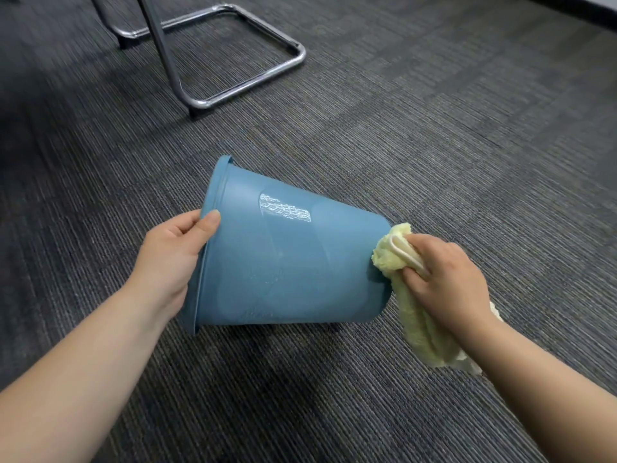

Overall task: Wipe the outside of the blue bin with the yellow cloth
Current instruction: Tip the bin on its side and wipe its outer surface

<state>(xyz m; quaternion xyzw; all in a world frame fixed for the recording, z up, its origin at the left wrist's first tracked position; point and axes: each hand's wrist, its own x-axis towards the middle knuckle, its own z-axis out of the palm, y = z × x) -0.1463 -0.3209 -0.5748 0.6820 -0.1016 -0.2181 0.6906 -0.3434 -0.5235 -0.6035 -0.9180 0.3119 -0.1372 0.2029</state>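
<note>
Blue bin (283, 262) tipped on its side in the middle of the frame, low over the grey carpet (434, 128); cannot tell whether touching it. Long axis running from the open rim at centre left to the narrower base at centre right.

Left hand (170, 259) gripping the rim, thumb laid on the outer wall, fingers hidden inside the mouth. Right hand (447, 279) clenched round the bunched yellow cloth (390, 259), wad pressed against the base edge at the right end; loose tail hanging below the wrist toward the lower right.

From the cloth, the wall lying to the left, along that axis. Right hand nearer the base, left hand nearer the rim. Damp-looking streaks and 1 bright glare patch on the wall facing up, probably wiped already; underside out of sight. Likely next: a stroke leftward from base to rim, or a roll by the left hand to bring the hidden side up.

Chrome chair frame (233, 55) in the upper left, well apart from both hands. Nothing between cloth and wall. Risk, at a guess: dangling tail dragging on the carpet
</note>
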